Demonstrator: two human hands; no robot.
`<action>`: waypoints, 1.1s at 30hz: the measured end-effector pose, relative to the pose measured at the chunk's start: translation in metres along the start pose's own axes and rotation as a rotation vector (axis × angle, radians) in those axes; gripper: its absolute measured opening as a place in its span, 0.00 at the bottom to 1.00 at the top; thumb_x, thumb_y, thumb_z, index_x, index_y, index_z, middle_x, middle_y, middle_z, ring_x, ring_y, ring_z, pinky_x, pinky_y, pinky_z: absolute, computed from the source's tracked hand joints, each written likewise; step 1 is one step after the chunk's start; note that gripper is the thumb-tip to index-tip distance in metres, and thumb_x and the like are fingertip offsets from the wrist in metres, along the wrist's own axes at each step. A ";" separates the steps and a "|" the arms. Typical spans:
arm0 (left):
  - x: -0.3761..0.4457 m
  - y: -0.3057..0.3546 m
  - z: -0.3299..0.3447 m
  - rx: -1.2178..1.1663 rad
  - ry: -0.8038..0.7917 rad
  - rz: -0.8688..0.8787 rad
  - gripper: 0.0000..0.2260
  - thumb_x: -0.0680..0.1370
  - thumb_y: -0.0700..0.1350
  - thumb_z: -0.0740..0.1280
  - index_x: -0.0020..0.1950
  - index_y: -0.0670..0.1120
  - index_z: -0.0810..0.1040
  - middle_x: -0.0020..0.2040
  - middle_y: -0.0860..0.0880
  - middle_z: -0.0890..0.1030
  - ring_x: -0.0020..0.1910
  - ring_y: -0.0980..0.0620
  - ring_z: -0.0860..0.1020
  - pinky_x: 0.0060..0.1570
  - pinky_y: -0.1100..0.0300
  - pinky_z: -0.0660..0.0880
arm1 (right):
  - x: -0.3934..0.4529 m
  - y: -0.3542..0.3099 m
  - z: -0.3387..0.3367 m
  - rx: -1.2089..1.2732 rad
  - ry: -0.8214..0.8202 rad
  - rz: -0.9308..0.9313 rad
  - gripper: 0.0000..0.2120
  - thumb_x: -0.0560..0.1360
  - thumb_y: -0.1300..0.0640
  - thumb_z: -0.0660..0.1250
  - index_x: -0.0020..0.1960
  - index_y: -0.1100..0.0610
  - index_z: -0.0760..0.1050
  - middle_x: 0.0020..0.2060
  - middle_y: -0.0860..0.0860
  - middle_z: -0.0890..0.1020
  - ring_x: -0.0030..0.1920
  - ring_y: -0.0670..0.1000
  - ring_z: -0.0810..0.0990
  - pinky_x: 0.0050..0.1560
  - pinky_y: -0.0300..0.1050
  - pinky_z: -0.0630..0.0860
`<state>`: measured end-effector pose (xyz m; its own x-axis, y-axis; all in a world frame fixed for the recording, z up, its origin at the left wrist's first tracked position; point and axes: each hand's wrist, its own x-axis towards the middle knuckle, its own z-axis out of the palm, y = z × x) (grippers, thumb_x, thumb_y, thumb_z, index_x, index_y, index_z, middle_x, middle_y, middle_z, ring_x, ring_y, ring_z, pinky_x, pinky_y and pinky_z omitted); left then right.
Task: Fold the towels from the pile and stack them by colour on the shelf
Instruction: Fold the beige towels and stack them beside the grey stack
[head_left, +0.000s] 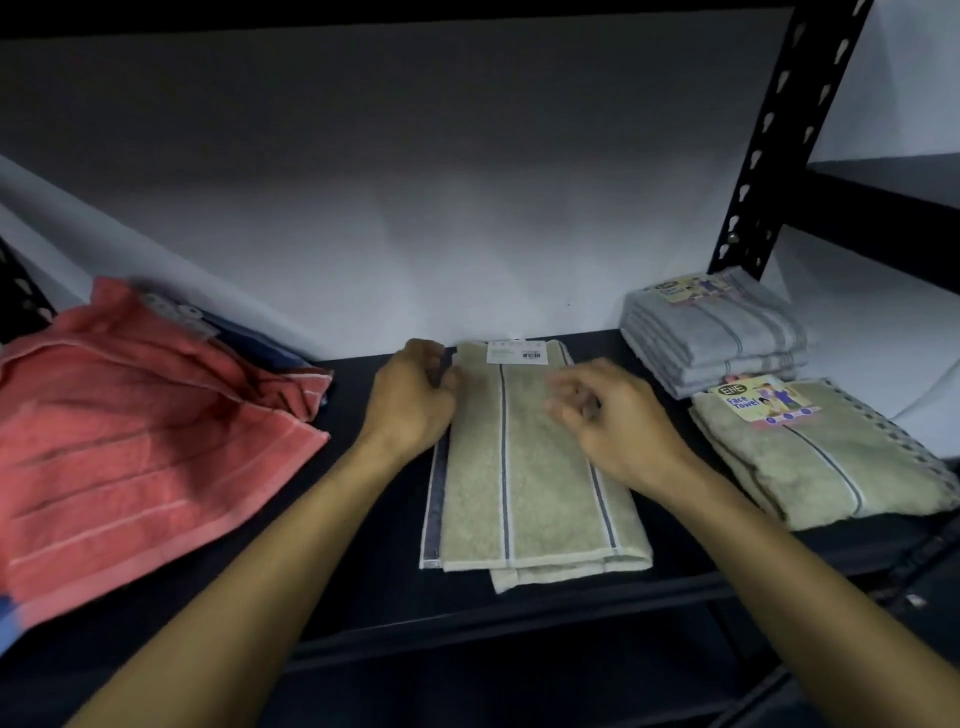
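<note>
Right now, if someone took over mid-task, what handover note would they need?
Left hand: fingers curled at the left edge of the beige towel, apparently pinching it.
Right hand: blurred, over the towel's right side; grip unclear.
The beige towel lies partly folded at mid-shelf.
Done: grey stack at back right, one folded beige towel in front of it.
Left: finish this fold, set it on the beige one, then fold the pile at left, red on top with blue beneath.
</note>
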<state>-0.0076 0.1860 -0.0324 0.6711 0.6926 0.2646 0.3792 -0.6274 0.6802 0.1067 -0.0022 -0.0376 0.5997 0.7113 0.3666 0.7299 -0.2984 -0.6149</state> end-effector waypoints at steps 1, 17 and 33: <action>-0.017 0.003 -0.005 -0.001 0.052 0.108 0.09 0.80 0.50 0.66 0.59 0.50 0.77 0.51 0.59 0.78 0.51 0.58 0.77 0.42 0.71 0.70 | -0.015 -0.008 -0.005 0.042 -0.093 -0.092 0.16 0.73 0.44 0.69 0.59 0.48 0.79 0.47 0.39 0.76 0.48 0.40 0.76 0.49 0.38 0.74; -0.155 -0.021 -0.007 0.480 -0.090 0.974 0.10 0.82 0.50 0.64 0.54 0.47 0.82 0.52 0.51 0.80 0.45 0.54 0.78 0.34 0.59 0.78 | -0.057 -0.004 -0.014 0.150 0.084 -0.067 0.03 0.75 0.57 0.70 0.43 0.52 0.79 0.37 0.43 0.80 0.38 0.46 0.78 0.38 0.33 0.71; -0.171 -0.014 0.004 0.516 -0.077 0.774 0.09 0.67 0.36 0.76 0.43 0.47 0.82 0.40 0.52 0.75 0.37 0.54 0.72 0.25 0.63 0.69 | -0.074 0.005 -0.023 -0.496 -0.192 -0.427 0.28 0.69 0.58 0.63 0.69 0.47 0.69 0.71 0.51 0.67 0.73 0.54 0.62 0.70 0.54 0.64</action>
<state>-0.1250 0.0751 -0.0895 0.8887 0.0017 0.4585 0.0327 -0.9977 -0.0595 0.0738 -0.0709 -0.0522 0.1901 0.9184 0.3470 0.9811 -0.1903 -0.0339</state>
